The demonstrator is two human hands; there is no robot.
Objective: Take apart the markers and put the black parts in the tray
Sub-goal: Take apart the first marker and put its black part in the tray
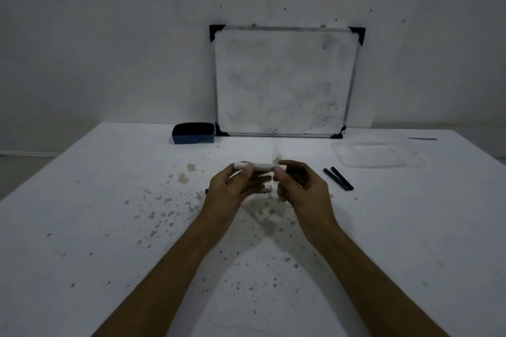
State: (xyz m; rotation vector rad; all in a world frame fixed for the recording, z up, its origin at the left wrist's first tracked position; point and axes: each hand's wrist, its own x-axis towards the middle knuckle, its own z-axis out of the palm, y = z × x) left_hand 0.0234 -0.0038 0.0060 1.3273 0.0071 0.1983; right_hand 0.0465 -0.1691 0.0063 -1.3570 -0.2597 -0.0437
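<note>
A white marker is held level above the middle of the table, gripped at both ends. My left hand pinches its left end and my right hand pinches the right end. A second white marker lies on the table below the hands, mostly hidden; a small black tip shows to the left of my left hand. Two black marker parts lie side by side on the table right of my hands. The clear plastic tray stands further back right; nothing shows inside it.
A whiteboard leans against the back wall. A blue eraser with a black pad sits left of it. The white table is speckled with stains. A thin dark strip lies near the far right edge.
</note>
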